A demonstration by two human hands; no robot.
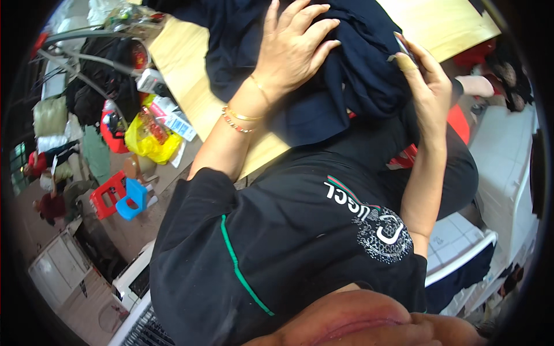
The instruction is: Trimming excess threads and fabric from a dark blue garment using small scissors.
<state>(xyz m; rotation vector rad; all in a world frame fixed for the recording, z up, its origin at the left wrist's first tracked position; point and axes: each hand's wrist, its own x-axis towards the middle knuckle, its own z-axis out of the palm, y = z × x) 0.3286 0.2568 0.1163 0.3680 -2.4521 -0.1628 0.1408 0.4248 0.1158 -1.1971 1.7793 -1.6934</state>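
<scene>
A dark navy cloth garment (311, 109) lies bunched over the edge of a light wooden table and hangs toward my lap. My left hand (294, 43) rests flat on it, fingers spread, with bracelets at the wrist. On the garment's right side, my right hand (430, 78) is raised beside the folds. Between its thumb and fingers is a small, narrow, shiny tool (405, 51), perhaps thread snips; most of it is hidden by the fingers.
The pale wooden tabletop (184, 63) shows on both sides of the cloth. To the left are a yellow plastic bag (151, 138), a red stool (108, 195) and a small blue chair (133, 200). White containers (499, 155) stand at the right. Other people are at the far left.
</scene>
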